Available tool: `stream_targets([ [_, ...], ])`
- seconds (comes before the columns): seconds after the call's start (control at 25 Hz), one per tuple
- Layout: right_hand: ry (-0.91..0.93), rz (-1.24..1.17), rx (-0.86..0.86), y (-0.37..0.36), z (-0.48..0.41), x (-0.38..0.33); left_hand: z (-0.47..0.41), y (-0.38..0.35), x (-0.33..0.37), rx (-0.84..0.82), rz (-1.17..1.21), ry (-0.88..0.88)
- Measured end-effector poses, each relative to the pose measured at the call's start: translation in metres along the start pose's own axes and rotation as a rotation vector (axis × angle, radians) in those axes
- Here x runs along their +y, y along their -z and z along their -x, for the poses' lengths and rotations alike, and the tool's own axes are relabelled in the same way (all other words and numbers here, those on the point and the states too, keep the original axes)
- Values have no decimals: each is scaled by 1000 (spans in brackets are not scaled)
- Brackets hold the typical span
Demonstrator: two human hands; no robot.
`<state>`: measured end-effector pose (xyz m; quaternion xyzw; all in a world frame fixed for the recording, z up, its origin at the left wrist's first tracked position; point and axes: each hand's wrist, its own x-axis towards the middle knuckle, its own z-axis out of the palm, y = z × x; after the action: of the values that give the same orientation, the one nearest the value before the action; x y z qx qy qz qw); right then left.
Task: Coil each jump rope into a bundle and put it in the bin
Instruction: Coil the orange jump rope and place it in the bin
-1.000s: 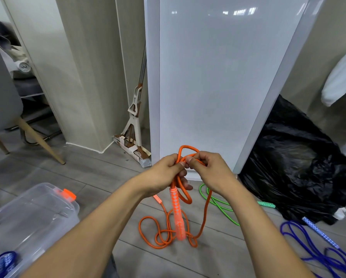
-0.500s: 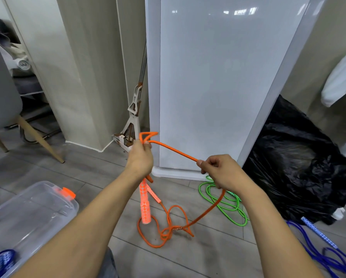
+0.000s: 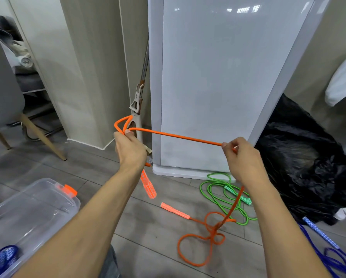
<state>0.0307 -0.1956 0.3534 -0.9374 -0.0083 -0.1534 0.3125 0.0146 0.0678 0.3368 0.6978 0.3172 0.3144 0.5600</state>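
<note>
My left hand (image 3: 130, 147) grips a small loop of the orange jump rope (image 3: 180, 136), with one orange handle (image 3: 148, 185) dangling below the wrist. My right hand (image 3: 242, 159) pinches the same rope farther along, so a taut span runs between the hands. From my right hand the rope drops to a loose tangle (image 3: 210, 235) on the floor, where the second orange handle (image 3: 175, 211) lies. A clear plastic bin (image 3: 30, 211) with an orange latch sits at the lower left, holding a blue rope bundle (image 3: 2, 259).
A green jump rope (image 3: 218, 195) lies loose by the white panel (image 3: 218, 87). A blue jump rope (image 3: 328, 247) sprawls at the lower right beside a black plastic bag (image 3: 304, 163). A mop (image 3: 137, 109) leans in the corner. A chair leg (image 3: 41, 137) stands at the left.
My hands have moved apart: the left went up and left with the loop, the right went right, drawing the rope out. The floor tangle shifted right and one handle dropped onto the floor.
</note>
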Motion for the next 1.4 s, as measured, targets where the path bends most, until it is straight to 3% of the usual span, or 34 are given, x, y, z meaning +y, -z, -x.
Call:
stream_targets([
  [0.12, -104, -265, 59, 8, -6, -3, -4, 1, -6, -96, -11, 26],
  [0.28, -248, -804, -53, -13, -5, -23, 28, -13, -4, -492, 170, 144],
  [0.4, -129, -781, -206, -24, 10, -37, 48, -15, 4, -670, 243, 195],
  [0.56, -26, -642, -347, -33, 23, -45, 65, -15, 7, -788, 206, 120],
  [0.92, 37, -474, -438, -47, 32, -48, 65, -20, 1, -802, 130, 143],
  [1.08, 5, -525, -533, -44, 30, -42, 53, -22, 4, -629, 267, 157],
  [1.28, 2, -488, -750, -32, 28, -22, 22, -13, 6, -382, 695, 397],
  [1.4, 16, -398, -836, -29, 23, -13, 13, -12, 2, -291, 710, 396],
])
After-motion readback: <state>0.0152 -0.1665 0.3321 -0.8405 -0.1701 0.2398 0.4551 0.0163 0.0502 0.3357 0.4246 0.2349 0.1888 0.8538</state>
